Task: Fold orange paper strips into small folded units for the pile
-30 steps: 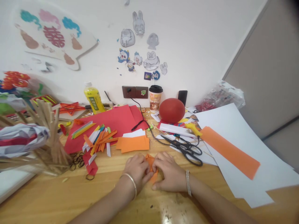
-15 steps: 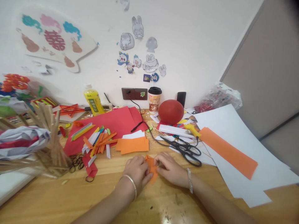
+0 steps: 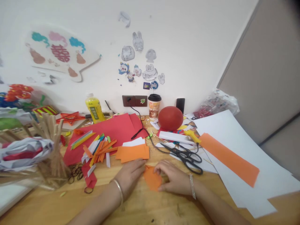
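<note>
A small folded piece of orange paper (image 3: 152,182) lies on the wooden table between my hands, its top edge creased over. My right hand (image 3: 171,178) curls around its right side, index finger at the top and thumb at the lower right edge. My left hand (image 3: 132,175) is off the paper's left side, lying flat with fingers stretched forward. Its fingertips reach the near edge of a stack of orange paper rectangles (image 3: 133,152).
Black scissors (image 3: 185,156) lie beyond my right hand, near a yellow glue gun (image 3: 192,136). A red balloon (image 3: 170,118), a lidded cup (image 3: 154,107) and a yellow bottle (image 3: 95,109) stand behind. White sheets (image 3: 236,143) cover the right; folded paper strips (image 3: 100,148) are left.
My left hand has let go of the orange paper and moved left, its fingers straightening. More of the paper now shows. My right hand stays at its right side, thumb lower.
</note>
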Motion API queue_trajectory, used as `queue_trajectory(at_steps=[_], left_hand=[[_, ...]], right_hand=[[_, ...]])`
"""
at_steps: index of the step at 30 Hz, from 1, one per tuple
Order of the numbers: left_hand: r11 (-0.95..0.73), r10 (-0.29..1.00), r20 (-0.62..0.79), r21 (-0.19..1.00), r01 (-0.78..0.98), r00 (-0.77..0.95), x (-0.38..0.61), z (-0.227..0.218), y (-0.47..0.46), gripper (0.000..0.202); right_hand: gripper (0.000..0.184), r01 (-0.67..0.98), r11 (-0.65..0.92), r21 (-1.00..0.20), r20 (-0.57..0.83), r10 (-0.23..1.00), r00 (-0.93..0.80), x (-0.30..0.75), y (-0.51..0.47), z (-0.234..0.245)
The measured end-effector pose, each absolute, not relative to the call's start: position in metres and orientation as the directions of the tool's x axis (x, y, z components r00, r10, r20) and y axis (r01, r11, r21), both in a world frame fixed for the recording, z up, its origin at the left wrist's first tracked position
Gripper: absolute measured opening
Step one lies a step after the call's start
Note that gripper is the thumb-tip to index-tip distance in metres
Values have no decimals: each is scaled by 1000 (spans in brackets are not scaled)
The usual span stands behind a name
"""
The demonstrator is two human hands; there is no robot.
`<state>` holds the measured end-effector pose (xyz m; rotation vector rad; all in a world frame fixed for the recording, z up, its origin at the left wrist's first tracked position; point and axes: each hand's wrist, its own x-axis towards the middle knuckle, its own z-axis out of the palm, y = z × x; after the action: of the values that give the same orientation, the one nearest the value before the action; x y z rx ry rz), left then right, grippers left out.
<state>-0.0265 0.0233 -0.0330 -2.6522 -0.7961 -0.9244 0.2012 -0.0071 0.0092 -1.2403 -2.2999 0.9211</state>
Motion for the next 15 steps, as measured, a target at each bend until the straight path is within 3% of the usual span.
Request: queue_trajectory(at_steps=[2, 5, 10, 15], left_hand=[[-899, 307, 634, -53, 435, 710, -30, -28, 24, 25], [-921, 270, 598, -68, 383, 755, -30, -20, 20, 26], [-890, 293, 630, -95, 445, 720, -23, -15, 12, 26], [-879, 309, 661, -76, 471, 683, -20, -17, 12, 31]], right_hand=[[44, 561, 354, -749, -14, 837, -547, 209, -3, 11], [43, 570, 376, -731, 38, 856, -516, 216, 2, 9], [15, 607, 562, -561, 200, 804, -560, 215, 3, 7], [15, 644, 675, -361, 216, 732, -646, 209, 0, 5]])
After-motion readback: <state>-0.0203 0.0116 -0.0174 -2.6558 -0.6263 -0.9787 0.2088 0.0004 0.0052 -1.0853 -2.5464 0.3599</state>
